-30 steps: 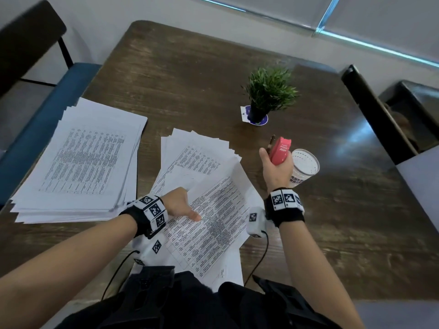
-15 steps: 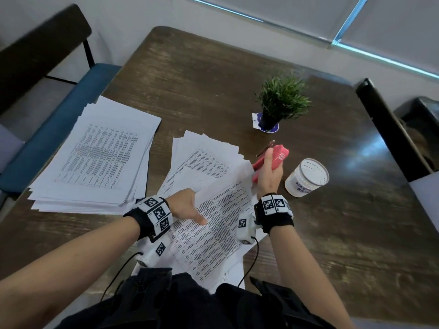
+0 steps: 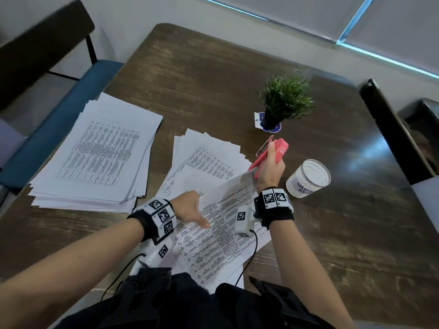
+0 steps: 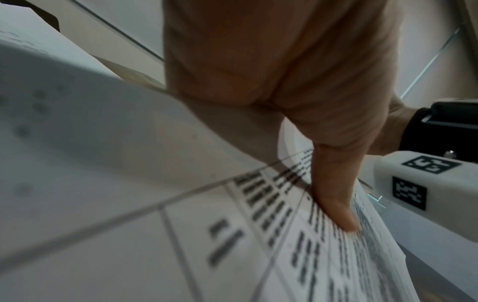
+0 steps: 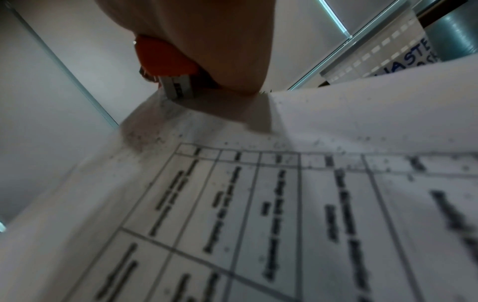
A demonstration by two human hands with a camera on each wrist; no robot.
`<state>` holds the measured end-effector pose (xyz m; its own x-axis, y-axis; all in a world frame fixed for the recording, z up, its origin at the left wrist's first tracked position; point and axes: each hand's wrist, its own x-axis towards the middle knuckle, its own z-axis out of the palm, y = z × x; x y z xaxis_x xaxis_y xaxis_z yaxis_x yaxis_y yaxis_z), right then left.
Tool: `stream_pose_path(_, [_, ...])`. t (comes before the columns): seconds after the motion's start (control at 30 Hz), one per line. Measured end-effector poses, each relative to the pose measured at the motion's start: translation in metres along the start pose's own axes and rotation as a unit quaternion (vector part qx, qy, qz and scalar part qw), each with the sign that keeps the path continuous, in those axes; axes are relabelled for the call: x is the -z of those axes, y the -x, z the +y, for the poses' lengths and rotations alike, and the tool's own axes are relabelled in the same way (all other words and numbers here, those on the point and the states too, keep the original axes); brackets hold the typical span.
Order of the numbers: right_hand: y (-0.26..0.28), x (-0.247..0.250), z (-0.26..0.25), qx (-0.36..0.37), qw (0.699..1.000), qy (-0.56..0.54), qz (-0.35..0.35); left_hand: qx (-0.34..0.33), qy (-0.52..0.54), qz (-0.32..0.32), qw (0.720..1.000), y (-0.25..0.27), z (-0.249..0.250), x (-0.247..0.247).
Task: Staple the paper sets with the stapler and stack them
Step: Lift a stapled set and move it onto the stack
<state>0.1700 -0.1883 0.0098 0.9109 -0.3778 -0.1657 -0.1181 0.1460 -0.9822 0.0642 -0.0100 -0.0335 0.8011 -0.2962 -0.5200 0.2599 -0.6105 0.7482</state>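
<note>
Right hand [image 3: 269,170] grips the pink stapler [image 3: 273,154] at the paper set [image 3: 221,236] corner; left hand [image 3: 190,207] pinches the sheets, seemingly aligned: squeeze firmly.

White cup [image 3: 308,178]: I am reading blue handwritten letters on its side, "WAST" above "BA" in the head view; the right wrist view is showing "ASTE".
Paper set [image 3: 221,236]: I am seeing a printed table with rows of black text, too blurred to read in any view.
Left stack [image 3: 99,153]: printed table, text too small for me to read.
Stapler [image 3: 273,154]: a small marking is showing on its red top, illegible.
Wrist bands [image 3: 162,216]: they are carrying black-and-white square code markers, no letters.
</note>
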Motion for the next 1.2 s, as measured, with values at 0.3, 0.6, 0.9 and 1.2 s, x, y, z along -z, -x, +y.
stream_pose_path(0.3, [-0.002, -0.006, 0.006, -0.024, 0.996, 0.066, 0.061, -0.004, -0.004, -0.012, 1.000, -0.004, -0.008, -0.006])
stream_pose_path(0.6, [-0.026, 0.015, 0.007, -0.008, 0.980, 0.187, 0.068, 0.007, 0.014, -0.007, 1.000, -0.004, -0.019, 0.004])
stream_pose_path(0.9, [-0.040, 0.070, 0.056, -0.022, 0.884, 0.466, 0.036, 0.021, 0.016, 0.168, 0.985, 0.001, -0.049, 0.012])
stream_pose_path(1.2, [-0.030, 0.077, 0.076, -0.067, 0.842, 0.535, 0.006, -0.020, 0.099, 0.264, 0.959, 0.000, -0.046, 0.034])
